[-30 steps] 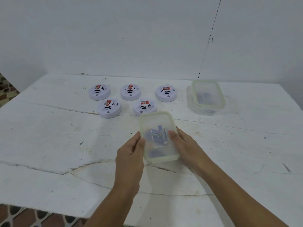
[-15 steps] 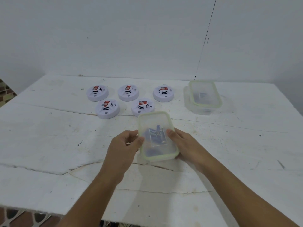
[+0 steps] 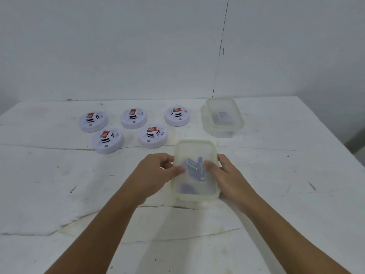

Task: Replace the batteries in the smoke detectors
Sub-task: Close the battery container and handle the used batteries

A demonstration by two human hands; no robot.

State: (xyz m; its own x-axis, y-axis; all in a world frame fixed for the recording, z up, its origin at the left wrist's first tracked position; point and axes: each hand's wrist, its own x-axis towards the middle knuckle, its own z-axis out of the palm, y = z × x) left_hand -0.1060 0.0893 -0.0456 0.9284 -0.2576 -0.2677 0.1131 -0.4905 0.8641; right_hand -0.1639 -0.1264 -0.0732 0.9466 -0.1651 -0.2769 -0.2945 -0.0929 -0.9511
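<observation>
Head view: a clear rectangular plastic container with a pale green rim [image 3: 195,171] sits on the white cracked bench [image 3: 59,184], lid on, its long axis running away from the person toward the wall, tilted slightly so the far end leans right. Through the lid, several blue cylindrical batteries [image 3: 194,168] show blurrily, lying roughly along that same axis. The left hand [image 3: 156,173] grips the container's left long side, thumb lying on the lid and the other fingers curled against the rim. The right hand [image 3: 227,175] grips the right long side the same way, thumb on the lid, fingers wrapped down the wall.

Beyond the container and to its left, five round white smoke detectors stand apart from each other in two rows: the front pair, front-left detector [image 3: 107,140] and front-right detector [image 3: 153,136], and behind them back-left detector [image 3: 93,120], back-middle detector [image 3: 134,118] and back-right detector [image 3: 177,116]. Each carries a red-and-white label on its raised centre.

Beyond the held container and to its right, near the wall, a second clear green-rimmed container [image 3: 224,116] lies with a similar long axis; something dark shows inside, too blurred to tell.
</observation>
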